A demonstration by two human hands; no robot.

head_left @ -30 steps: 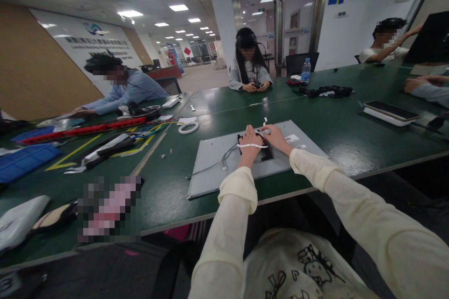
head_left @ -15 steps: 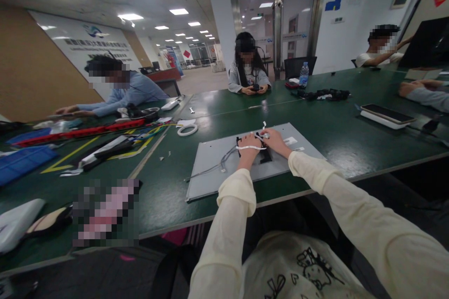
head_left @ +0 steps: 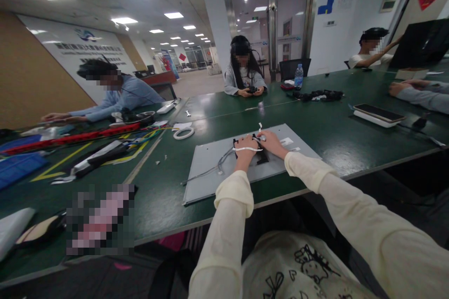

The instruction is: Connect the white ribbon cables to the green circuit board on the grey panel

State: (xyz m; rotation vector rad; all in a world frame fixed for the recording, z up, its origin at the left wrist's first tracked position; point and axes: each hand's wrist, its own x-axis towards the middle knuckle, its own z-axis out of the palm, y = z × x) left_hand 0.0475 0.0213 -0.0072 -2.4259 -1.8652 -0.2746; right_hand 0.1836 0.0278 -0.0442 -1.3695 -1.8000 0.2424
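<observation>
A flat grey panel lies on the table in front of me. My left hand is closed over a black part on it, with most of that part hidden underneath. A thin white strip crosses the back of this hand. Beside it my right hand is pinched at the black part's right end. Something small and pale is at its fingertips, too small to name. A white strip end sticks up just above them. Grey cables run from the black part toward the panel's left edge.
Left of the panel are a roll of white tape, a small wrench and a blue tray. To the right, a phone rests on a white box. A water bottle stands farther back. Other people sit around the table.
My view has turned slightly to the right, so the scene sits a little farther left. Both hands stay at the black part, with only a slight shift of the right fingers.
</observation>
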